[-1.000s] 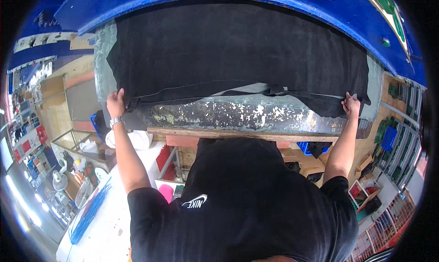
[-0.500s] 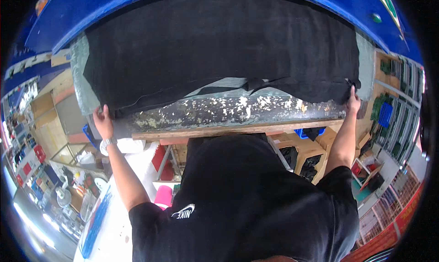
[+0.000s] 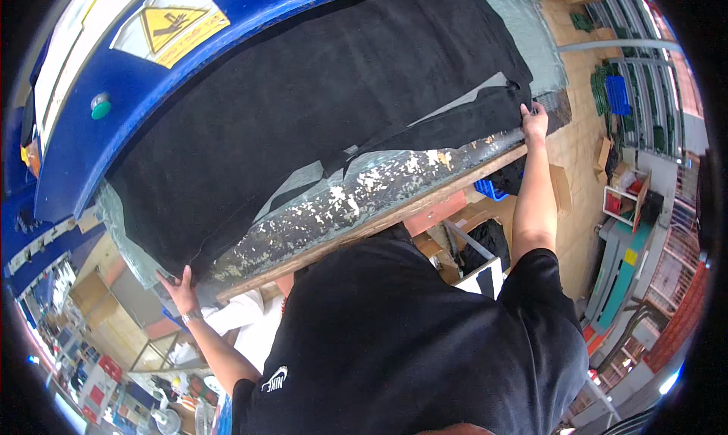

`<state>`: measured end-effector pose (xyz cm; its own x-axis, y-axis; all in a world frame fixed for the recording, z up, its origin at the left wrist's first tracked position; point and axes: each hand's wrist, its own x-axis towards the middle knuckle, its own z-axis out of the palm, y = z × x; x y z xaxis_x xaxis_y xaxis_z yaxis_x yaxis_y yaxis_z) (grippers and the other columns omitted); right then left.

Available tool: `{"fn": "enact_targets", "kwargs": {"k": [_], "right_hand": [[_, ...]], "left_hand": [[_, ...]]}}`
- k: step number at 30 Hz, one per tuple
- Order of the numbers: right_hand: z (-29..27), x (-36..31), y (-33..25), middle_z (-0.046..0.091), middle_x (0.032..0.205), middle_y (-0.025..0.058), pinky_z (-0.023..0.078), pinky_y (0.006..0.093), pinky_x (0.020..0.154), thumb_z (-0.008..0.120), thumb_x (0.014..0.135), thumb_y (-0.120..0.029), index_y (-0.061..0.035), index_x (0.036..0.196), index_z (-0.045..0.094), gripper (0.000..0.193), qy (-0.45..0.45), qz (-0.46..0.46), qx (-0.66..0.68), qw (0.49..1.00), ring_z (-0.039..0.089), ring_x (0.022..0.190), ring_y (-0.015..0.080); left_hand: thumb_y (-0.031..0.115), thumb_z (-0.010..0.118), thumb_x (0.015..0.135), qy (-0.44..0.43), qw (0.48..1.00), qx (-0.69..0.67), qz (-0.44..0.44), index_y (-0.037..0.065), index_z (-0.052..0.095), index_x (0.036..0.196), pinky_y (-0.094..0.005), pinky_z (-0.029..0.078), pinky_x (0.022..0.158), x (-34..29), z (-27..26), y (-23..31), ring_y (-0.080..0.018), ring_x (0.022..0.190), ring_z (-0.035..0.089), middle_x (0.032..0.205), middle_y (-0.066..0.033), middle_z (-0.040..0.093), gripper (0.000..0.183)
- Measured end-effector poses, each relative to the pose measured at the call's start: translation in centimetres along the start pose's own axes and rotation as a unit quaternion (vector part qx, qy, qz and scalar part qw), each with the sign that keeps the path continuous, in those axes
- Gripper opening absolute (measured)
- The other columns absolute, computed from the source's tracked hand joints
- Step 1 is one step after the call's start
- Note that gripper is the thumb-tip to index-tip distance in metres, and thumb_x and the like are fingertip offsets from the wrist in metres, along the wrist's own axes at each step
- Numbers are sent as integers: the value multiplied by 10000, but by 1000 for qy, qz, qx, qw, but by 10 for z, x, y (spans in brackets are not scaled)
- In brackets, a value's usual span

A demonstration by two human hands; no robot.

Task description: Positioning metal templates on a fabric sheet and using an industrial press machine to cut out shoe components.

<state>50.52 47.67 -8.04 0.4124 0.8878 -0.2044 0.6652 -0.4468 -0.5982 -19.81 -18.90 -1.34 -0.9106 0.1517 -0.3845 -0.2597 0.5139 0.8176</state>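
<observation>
A wide sheet of black fabric (image 3: pixel 318 78) lies over a pale greenish board (image 3: pixel 546 40), with slits and a loose, folded strip along its near edge. My left hand (image 3: pixel 182 292) is at the near left corner of the sheet, its thumb and fingers spread apart and the thumb against the fabric edge. At the near right corner, my right hand (image 3: pixel 535 122) has its fingers closed at the fabric's edge. Between the hands, a dark, worn surface with pale flecks (image 3: pixel 341 200) shows below the sheet.
A blue machine frame (image 3: pixel 152 94) with a yellow warning sign (image 3: pixel 171 27) and a green button (image 3: pixel 100 106) curves over the far side. A wooden rail (image 3: pixel 364 221) runs along the front edge near my body. Cardboard boxes (image 3: pixel 560 192) and a blue crate (image 3: pixel 489 188) sit below.
The view has turned, so the board now slants up to the right. My left thumb and fingers look wider apart. Both hands stay at the sheet's near corners.
</observation>
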Motion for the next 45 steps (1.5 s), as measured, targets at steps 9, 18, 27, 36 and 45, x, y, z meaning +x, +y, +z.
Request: {"fn": "enact_targets", "kwargs": {"k": [9, 18, 27, 36, 45], "right_hand": [[-93, -46, 79, 732, 911, 154, 554, 332, 694, 752, 882, -257, -20, 1246, 639, 449, 40, -27, -91, 995, 703, 744, 192], [-94, -38, 11, 750, 951, 154, 550, 387, 857, 724, 876, -383, -56, 1094, 725, 393, 54, -179, -187, 964, 725, 939, 305], [22, 116, -151, 747, 1050, 138, 523, 385, 931, 702, 868, -492, -78, 1123, 737, 487, -41, -257, -150, 954, 705, 1039, 292], [181, 167, -298, 612, 1366, 139, 426, 504, 1059, 636, 810, -658, -171, 1331, 630, 713, 148, -458, -216, 850, 527, 1303, 382], [245, 281, -291, 552, 1435, 150, 396, 503, 1084, 566, 897, -562, -148, 1377, 576, 634, 278, -599, -381, 647, 497, 1327, 373]], "left_hand": [[62, 732, 892, -205, 975, 56, -64, 130, 341, 1559, -187, 443, 582, 1, -90, 31, -50, 636, 504, 868, 42, 618, 776], [252, 766, 868, -40, 859, 500, 104, -13, 596, 1307, -399, 528, 866, 27, -23, 42, -322, 937, 681, 1001, -178, 701, 541], [144, 741, 885, -127, 888, 305, 321, 5, 657, 1220, -371, 533, 887, -126, 195, 111, -296, 1047, 661, 1146, -176, 668, 372], [222, 715, 940, -448, 878, 120, 116, 33, 624, 1293, -309, 576, 841, -283, 468, 156, -161, 975, 702, 1091, -118, 729, 410], [298, 702, 953, -577, 814, 66, 11, 52, 437, 1469, -304, 580, 809, -343, 583, 149, -165, 932, 720, 1123, -124, 720, 630]]}}
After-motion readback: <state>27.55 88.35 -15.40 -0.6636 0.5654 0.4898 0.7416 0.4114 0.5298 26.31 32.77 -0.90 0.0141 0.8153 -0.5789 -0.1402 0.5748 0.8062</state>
